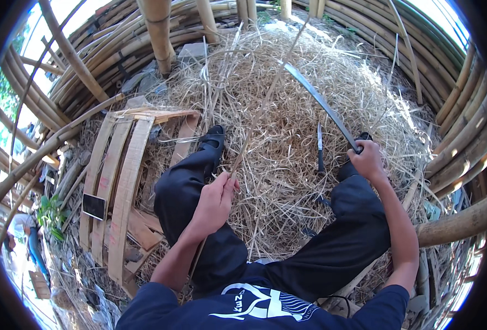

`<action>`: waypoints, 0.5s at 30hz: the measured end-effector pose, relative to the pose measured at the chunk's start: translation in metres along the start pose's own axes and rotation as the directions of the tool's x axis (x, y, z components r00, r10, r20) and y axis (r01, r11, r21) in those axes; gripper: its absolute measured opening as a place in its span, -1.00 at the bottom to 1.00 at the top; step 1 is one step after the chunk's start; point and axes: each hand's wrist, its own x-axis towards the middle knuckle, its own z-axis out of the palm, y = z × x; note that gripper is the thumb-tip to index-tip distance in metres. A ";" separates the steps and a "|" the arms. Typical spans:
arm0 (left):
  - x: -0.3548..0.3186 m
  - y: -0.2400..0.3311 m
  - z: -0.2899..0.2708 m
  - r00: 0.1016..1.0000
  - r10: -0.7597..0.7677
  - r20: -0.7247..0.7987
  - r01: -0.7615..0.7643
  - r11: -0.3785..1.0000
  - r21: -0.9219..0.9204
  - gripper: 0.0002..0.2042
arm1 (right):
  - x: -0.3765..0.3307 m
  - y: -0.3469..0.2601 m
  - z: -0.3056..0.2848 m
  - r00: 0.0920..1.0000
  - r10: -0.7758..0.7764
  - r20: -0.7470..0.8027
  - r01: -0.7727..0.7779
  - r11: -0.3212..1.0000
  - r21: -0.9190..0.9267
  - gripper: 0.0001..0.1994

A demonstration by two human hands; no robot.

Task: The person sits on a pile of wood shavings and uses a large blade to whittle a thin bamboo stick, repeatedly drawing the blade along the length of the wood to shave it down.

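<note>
The left hand (217, 199) was closed around the lower end of a thin bamboo strip (265, 102), fingers curled fully about it just above the left knee; the strip rose up and away over the heap toward the top of the view. The right hand (368, 159) was clenched on the handle of a long curved blade (321, 103), whose tip pointed up and to the left, so that blade and strip converged over the heap without visibly touching.

A second, smaller knife (320, 147) stood near the right hand, point down in the shavings, between the two legs. The person sat with both legs in dark trousers (199, 187) stretched out over a large pile of pale bamboo shavings (309, 71). To the left lay a row of flat split slats (123, 176) with a small dark card-like object (94, 205) resting on them. Stacked bamboo poles (463, 104) ringed the seat.

Judged from this arrangement, the step in hand was the paring of the strip. The next stroke would call for setting the edge against the strip while the left hand held it taut, clear of the knee.
</note>
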 end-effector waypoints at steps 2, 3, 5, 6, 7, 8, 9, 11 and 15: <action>0.001 0.000 0.002 1.000 -0.015 -0.016 0.014 0.998 -0.066 -0.78 | -0.002 -0.006 0.006 0.997 -0.074 0.019 0.074 0.997 0.034 -0.71; 0.002 0.000 0.002 0.998 -0.068 -0.015 0.064 0.982 -0.177 -0.77 | -0.004 -0.009 0.010 0.994 -0.111 0.011 0.111 0.993 0.028 -0.70; 0.003 0.002 0.001 0.990 -0.141 0.009 0.135 0.927 -0.350 -0.77 | -0.003 -0.013 0.016 0.992 -0.117 0.043 0.117 0.993 0.009 -0.70; 0.003 0.001 0.002 0.990 -0.144 0.004 0.136 0.927 -0.349 -0.77 | -0.003 -0.018 0.016 0.991 -0.122 0.046 0.121 0.993 0.013 -0.70; 0.003 -0.001 0.003 0.989 -0.143 0.037 0.145 0.894 -0.424 -0.78 | -0.003 -0.025 0.014 0.996 -0.048 0.081 0.045 0.998 0.037 -0.70; 0.004 -0.002 0.003 0.988 -0.139 0.071 0.156 0.854 -0.496 -0.78 | -0.003 -0.028 0.014 0.993 0.026 0.118 -0.033 0.998 0.058 -0.71; 0.004 -0.001 0.003 0.988 -0.137 0.071 0.154 0.854 -0.497 -0.78 | -0.003 -0.026 0.014 0.993 0.026 0.116 -0.033 0.998 0.056 -0.71; 0.005 0.002 0.004 0.986 -0.141 0.084 0.164 0.858 -0.487 -0.77 | -0.002 -0.018 0.015 0.988 0.069 0.137 -0.087 0.988 0.129 -0.71; 0.005 0.003 0.009 0.993 -0.117 0.011 0.110 0.890 -0.442 -0.70 | -0.005 -0.013 0.008 0.996 -0.091 -0.001 0.091 0.992 0.086 -0.73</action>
